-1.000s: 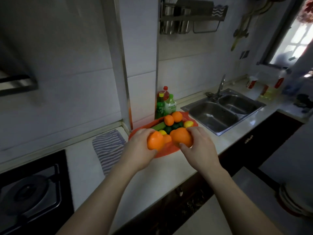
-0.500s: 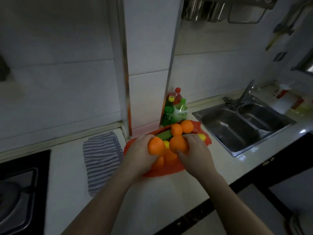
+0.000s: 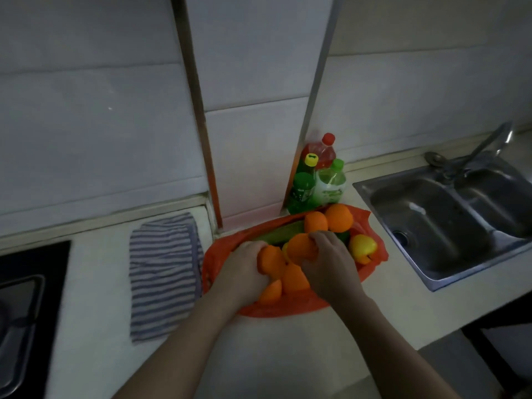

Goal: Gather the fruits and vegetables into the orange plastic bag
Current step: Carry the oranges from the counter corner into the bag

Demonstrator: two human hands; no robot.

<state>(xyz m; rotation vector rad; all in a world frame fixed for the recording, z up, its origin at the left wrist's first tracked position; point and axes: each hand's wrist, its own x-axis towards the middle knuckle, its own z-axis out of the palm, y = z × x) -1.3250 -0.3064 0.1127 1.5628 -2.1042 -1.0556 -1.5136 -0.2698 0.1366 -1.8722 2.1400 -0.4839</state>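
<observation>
Loading step: my left grip (image 3: 244, 273) clasps an orange (image 3: 270, 262), my right grip (image 3: 334, 269) a second orange (image 3: 299, 246), over the orange plastic bag (image 3: 288, 310) at twelve o'clock. Next, I reckon, release both inside.

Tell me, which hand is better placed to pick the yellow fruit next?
Right, likely. The right hand is next to the yellow fruit; the left hand is across the bag. Both grip oranges now.
</observation>
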